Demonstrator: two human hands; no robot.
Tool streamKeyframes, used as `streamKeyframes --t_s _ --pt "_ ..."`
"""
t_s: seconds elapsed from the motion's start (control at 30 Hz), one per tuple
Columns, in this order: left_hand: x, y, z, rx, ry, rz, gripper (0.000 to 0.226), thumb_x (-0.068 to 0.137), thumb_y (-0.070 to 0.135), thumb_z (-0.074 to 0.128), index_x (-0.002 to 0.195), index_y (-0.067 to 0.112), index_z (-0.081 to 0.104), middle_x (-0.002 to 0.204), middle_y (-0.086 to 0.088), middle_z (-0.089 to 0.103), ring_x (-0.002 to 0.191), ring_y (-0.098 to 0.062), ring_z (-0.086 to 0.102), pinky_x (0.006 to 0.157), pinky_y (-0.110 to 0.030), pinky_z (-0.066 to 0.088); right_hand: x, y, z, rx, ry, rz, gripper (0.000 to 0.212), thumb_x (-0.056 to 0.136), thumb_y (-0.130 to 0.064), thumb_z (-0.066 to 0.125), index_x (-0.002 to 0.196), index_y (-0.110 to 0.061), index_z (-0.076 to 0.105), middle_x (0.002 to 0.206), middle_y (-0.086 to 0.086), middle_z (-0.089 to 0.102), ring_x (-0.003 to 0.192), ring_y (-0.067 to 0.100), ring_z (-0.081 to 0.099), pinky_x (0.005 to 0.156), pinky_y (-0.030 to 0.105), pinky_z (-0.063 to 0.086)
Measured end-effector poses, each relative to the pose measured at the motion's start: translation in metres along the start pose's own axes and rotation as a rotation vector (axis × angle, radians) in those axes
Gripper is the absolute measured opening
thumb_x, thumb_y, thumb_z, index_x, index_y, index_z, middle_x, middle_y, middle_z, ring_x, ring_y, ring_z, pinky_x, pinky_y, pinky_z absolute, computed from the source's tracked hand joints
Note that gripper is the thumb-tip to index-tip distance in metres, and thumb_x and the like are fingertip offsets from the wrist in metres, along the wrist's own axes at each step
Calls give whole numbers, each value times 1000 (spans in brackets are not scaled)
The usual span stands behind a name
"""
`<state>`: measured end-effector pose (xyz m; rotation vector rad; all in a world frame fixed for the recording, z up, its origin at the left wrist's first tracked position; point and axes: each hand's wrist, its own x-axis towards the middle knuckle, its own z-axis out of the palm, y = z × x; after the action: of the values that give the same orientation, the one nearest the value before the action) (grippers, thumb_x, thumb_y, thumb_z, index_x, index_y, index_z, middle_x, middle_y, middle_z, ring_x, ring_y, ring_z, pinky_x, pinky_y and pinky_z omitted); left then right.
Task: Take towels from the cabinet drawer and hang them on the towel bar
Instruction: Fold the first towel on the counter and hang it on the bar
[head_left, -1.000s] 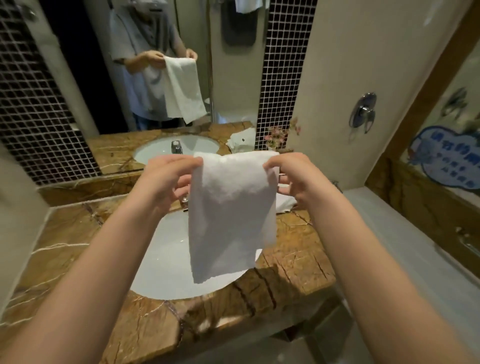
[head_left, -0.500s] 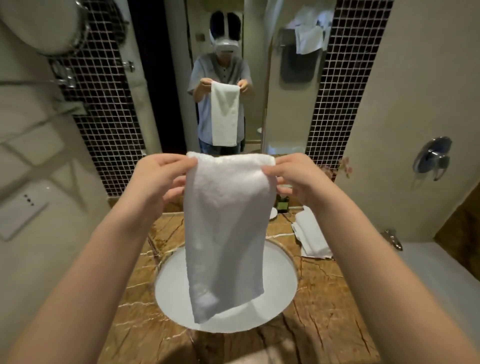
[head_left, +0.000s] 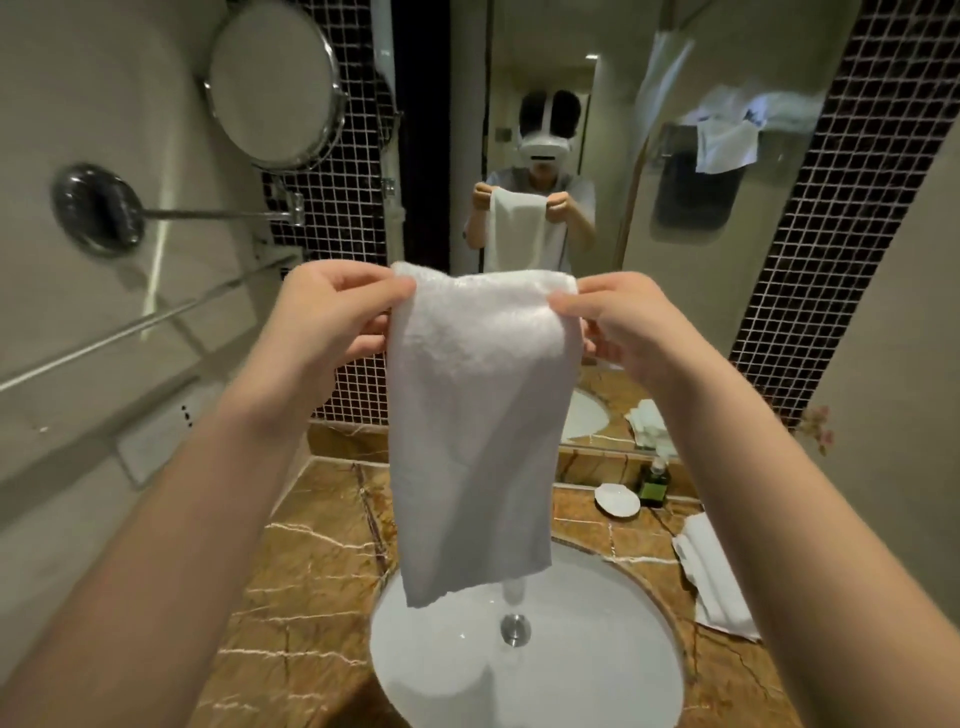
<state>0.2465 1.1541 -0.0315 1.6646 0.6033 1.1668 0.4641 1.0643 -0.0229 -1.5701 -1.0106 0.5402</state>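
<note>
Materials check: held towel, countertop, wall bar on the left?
Towel: white terry cloth, probably cotton; nubby pile, soft drape. Countertop: polished brown stone, likely marble; pale veins, glossy. Wall bar: shiny metal, perhaps chrome; bright streaked reflections.

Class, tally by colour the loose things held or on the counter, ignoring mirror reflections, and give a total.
White: 3 (held towel, folded towel pile, dish)
Dark green: 1 (bottle)
Pink: 1 (flower sprig)
Total: 5
</note>
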Motion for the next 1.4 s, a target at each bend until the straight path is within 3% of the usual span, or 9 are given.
streamKeyframes --t_s 0.1,0.23,0.4,0.57,0.77,1.0,1.17,1.3,1.4 --pt "7 5 -10 16 75 -13 19 82 14 69 67 24 76 63 7 70 55 -3 64 51 -16 50 16 -8 13 -13 -13 -29 16 88 -17 66 93 -3 72 102 15 68 91 24 66 69 28 55" --pt "14 19 -17 40 163 -17 20 81 10 68 65 20 74 61 6 69 52 -5 62 50 -17 50 39 -22 24 27 -73 -62 21 86 -16 68 96 2 71 105 20 65 100 30 63 75 33 54" --pt "15 42 -23 121 323 -25 17 78 10 71 63 18 73 58 5 65 50 -8 58 53 -18 52 61 -43 36 62 -208 -136 13 86 -14 69 84 -2 70 84 7 60 79 16 58 56 20 47" --pt "5 58 -25 173 481 -31 10 80 9 69 72 14 67 53 7 62 47 -7 56 50 -17 49 78 -55 53 81 -352 -182 29 85 -14 69 100 11 66 88 13 53 80 20 53 66 26 51" --pt "-19 76 -31 243 648 -42 15 82 9 68 68 15 65 51 9 63 45 -4 57 51 -16 51 80 -68 81 124 -532 -257 9 85 -12 69 87 -6 62 76 5 50 66 11 51 48 16 49" --pt "-49 95 -44 287 826 -79 13 82 10 69 71 15 64 65 2 64 49 -6 56 52 -16 52 72 -83 121 188 -677 -298 17 83 -12 70 90 4 69 86 13 58 77 22 57 72 33 52" --pt "-68 112 -55 350 919 -67 11 83 12 69 73 15 64 69 0 60 44 -1 54 47 -14 48 57 -101 144 247 -759 -312 30 85 -8 67 105 14 63 82 12 58 65 17 58 56 23 51" --pt "-75 124 -63 418 971 -34 11 82 13 70 72 15 64 65 0 59 43 -2 51 47 -13 46 46 -117 165 235 -773 -291 6 86 -8 63 84 -5 59 79 11 49 75 23 49 61 31 44" --pt "-73 130 -69 459 990 -9 14 82 12 69 69 14 64 54 5 58 40 -2 49 45 -12 44 45 -125 181 240 -775 -296 10 85 -7 59 80 -11 52 78 8 44 75 21 43 61 30 36"
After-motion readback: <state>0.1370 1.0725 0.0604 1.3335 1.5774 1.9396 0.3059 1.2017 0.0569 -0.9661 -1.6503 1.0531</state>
